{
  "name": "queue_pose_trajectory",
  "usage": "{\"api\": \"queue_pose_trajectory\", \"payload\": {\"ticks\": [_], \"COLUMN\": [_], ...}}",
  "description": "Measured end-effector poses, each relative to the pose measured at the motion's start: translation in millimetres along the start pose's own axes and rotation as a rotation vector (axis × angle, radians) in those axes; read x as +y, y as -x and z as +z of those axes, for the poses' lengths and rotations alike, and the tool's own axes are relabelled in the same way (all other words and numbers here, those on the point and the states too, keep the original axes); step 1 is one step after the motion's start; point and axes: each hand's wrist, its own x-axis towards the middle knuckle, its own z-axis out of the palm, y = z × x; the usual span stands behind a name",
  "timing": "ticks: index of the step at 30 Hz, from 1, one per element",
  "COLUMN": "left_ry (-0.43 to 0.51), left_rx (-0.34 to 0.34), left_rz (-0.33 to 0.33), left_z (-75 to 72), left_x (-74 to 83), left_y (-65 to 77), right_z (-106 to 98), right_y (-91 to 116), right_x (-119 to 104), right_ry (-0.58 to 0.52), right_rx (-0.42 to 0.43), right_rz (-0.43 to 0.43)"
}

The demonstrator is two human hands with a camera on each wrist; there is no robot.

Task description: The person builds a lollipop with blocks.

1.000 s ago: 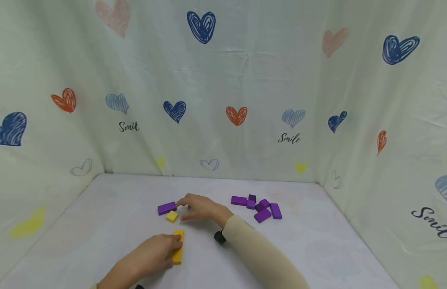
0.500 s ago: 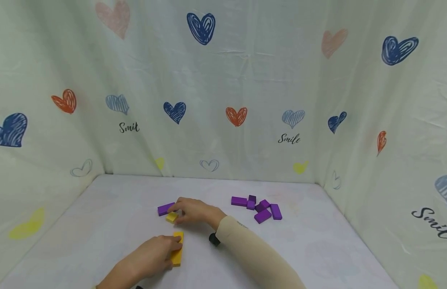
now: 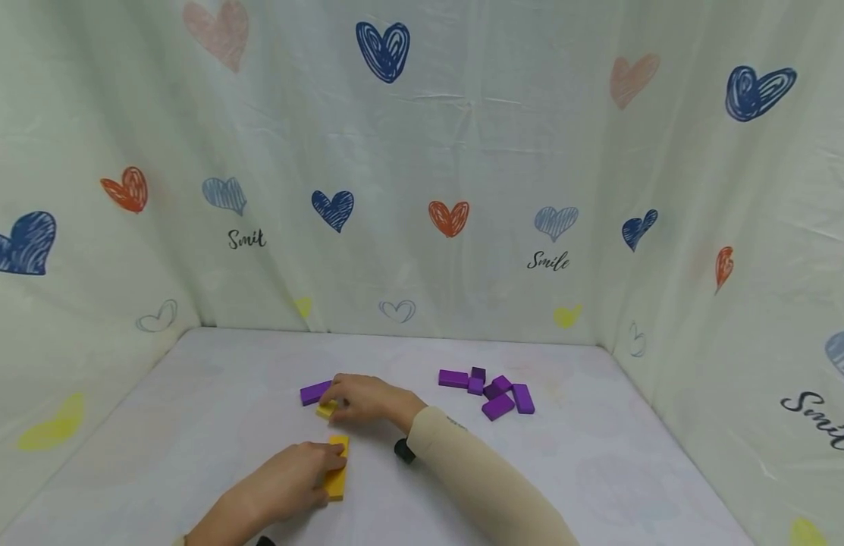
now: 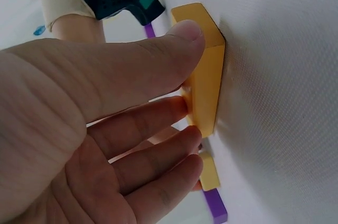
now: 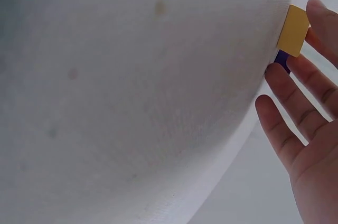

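Observation:
My left hand (image 3: pixel 285 481) grips a long yellow block (image 3: pixel 336 485) lying on the white table. In the left wrist view its thumb presses the near end of that block (image 4: pixel 207 84), while fingertips touch the side. Farther back, my right hand (image 3: pixel 370 400) pinches a small yellow block (image 3: pixel 324 411) between thumb and fingers. The right wrist view shows this small block (image 5: pixel 293 31) at the fingertips, its remaining fingers spread beside it. Just behind it lies a purple block (image 3: pixel 315 392), partly covered by the right hand.
Several purple blocks (image 3: pixel 498 407) lie in a loose group at the back right of the table (image 3: pixel 599 470). A curtain (image 3: pixel 422 152) printed with hearts hangs behind and along both sides. A dark device (image 3: pixel 404 450) sits under the right wrist.
My right hand has moved left onto the small yellow block, and its fingers have closed in on it. The left hand has stayed on the long yellow block.

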Motion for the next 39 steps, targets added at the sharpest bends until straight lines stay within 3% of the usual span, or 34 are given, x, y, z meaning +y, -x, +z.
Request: {"api": "queue_pose_trajectory", "payload": {"ticks": [11, 18, 30, 39], "left_ry": [-0.006, -0.013, -0.01, -0.008], "left_rx": [0.015, 0.014, -0.018, -0.022], "left_rz": [0.007, 0.003, -0.068, -0.038], "left_z": [0.1, -1.2, 1.2, 3.2], "left_x": [1.3, 3.4, 6.7, 6.5], "left_y": [0.1, 0.0, -6.0, -11.9], "right_z": [-1.1, -3.1, -6.4, -8.2], "right_y": [2.4, 8.5, 31.5, 48.9], "right_x": [2.7, 15.1, 42.9, 56.8], "right_ry": [-0.074, -0.133, -0.225, -0.316], "right_rx": [0.004, 0.019, 0.069, 0.099], "right_rz": [0.058, 0.143, 0.221, 0.311]}}
